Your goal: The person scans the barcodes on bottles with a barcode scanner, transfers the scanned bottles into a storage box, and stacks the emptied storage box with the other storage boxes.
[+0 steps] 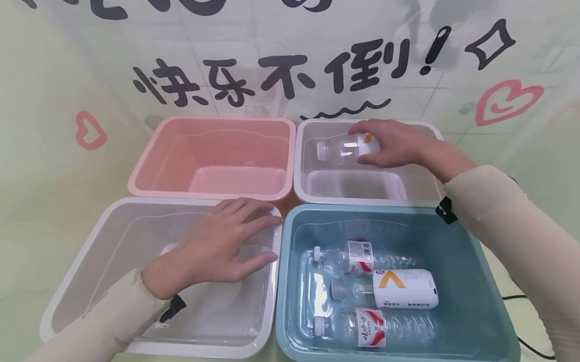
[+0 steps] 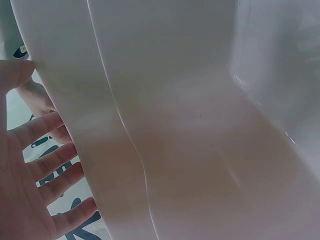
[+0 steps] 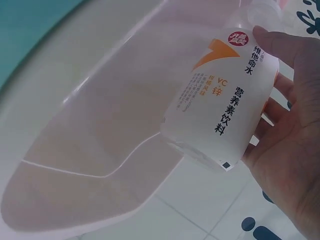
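My right hand (image 1: 393,144) grips a clear plastic bottle (image 1: 342,150) with a white and orange label, holding it on its side over the back right greyish-white bin (image 1: 426,182). In the right wrist view the label (image 3: 220,100) faces the camera, with thumb and fingers on opposite sides of the bottle. Spread, nearly straight fingers mark my left hand (image 1: 219,245), which lies over the front left greyish-white bin (image 1: 87,269). Its fingertips reach that bin's right rim. The left wrist view shows the same fingers along the bin's edge (image 2: 75,110).
A blue-green bin (image 1: 478,319) at front right has several bottles lying in it: a white-labelled one (image 1: 407,288) between two with red and white labels. The pink bin (image 1: 242,157) stands at back left. Behind is a translucent sheet with dark lettering (image 1: 226,83). A black cable (image 1: 535,348) lies right.
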Motion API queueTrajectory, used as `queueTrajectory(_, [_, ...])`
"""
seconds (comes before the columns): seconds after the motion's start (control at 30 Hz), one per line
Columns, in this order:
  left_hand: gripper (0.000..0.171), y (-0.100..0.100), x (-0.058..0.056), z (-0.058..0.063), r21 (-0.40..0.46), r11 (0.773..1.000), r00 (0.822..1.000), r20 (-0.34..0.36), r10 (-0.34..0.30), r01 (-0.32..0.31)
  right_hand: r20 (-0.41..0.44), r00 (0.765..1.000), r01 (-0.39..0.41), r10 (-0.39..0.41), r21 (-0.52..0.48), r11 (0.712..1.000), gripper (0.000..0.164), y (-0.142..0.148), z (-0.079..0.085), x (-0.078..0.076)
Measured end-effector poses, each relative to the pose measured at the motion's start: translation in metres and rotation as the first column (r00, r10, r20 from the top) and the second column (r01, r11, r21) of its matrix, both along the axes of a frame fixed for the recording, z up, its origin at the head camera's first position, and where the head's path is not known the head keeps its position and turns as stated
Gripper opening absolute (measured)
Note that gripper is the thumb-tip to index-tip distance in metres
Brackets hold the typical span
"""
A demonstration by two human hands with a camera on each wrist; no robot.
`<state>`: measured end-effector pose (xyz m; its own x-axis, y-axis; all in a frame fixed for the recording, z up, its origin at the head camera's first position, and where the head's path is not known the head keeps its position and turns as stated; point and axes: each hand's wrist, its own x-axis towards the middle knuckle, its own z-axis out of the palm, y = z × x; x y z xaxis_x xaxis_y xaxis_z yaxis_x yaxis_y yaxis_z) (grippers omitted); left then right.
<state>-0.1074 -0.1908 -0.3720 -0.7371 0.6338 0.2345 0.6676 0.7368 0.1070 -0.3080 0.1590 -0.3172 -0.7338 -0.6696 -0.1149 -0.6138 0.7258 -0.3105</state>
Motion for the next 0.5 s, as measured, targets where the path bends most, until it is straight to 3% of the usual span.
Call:
queueTrajectory(0.3, [0.059,-0.001,0.001,-0.001,-0.006,1.000,1.000,-0.006,0.003,-0.003,-0.007,1.000,0.025,-0.025,0.026,0.999,0.062,0.002,0.007,-0.002])
queueTrajectory(0.5, [0.059,-0.001,-0.001,-0.002,-0.003,1.000,1.000,-0.012,-0.002,0.002,0.004,1.000,0.030,-0.030,0.061,0.998,0.058,0.000,0.014,0.011])
